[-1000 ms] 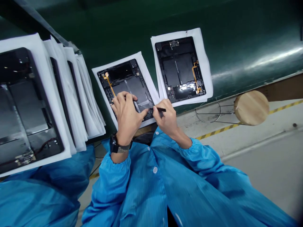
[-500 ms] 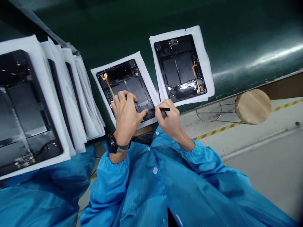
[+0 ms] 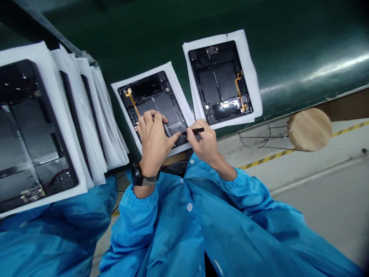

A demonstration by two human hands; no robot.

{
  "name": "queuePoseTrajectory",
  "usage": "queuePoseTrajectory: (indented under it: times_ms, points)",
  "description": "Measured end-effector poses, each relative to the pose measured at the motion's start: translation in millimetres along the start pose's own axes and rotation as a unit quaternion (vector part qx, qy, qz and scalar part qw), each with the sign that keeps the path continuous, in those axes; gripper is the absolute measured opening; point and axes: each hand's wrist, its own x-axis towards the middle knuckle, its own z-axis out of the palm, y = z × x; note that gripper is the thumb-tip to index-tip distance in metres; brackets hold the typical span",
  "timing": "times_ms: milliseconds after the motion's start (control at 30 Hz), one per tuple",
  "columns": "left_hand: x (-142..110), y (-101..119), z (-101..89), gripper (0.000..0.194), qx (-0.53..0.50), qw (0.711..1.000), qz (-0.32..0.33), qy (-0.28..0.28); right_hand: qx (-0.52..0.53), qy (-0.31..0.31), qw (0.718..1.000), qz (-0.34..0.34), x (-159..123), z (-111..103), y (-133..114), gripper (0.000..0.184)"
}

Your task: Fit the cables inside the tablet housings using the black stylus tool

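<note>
An opened tablet [image 3: 150, 88] lies on white foam sheeting in front of me, its dark inside parts and an orange ribbon cable [image 3: 133, 102] facing up. My left hand [image 3: 154, 140] rests over its lower half, fingers bent and thumb spread out to the right, holding nothing I can see. Between the thumb and fingers of my right hand [image 3: 204, 141] is a slim black tool [image 3: 197, 130], maybe tweezers or a spudger. It points left towards the tablet's lower right corner, close to my left thumb. Its tip is too small to make out.
A second opened tablet [image 3: 216, 84] lies on a white sheet [image 3: 250, 69] to the right. On the left stands a stack of tablets between white sheets [image 3: 99, 154]. Beside me is a person in blue workwear [image 3: 57, 231]. A round wooden stool [image 3: 309, 129] stands right of the green bench [image 3: 288, 46].
My right hand has shifted slightly left and up, and the black tool is tilted more. The left hand stays put on the tablet.
</note>
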Motion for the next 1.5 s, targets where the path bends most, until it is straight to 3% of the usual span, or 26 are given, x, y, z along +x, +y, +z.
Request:
queuePoseTrajectory:
  times_ms: [733,1500]
  points:
    - [-1.8,-0.2,-1.3,0.040,0.017,1.000,0.001,0.000,-0.034,0.011,0.999,-0.017,-0.5,2.9,1.3,0.024]
    - [-2.3,-4.6,2.0,0.042,-0.006,1.000,0.004,0.011,-0.022,-0.014,0.999,0.026,7.8,-0.6,-3.2,0.023]
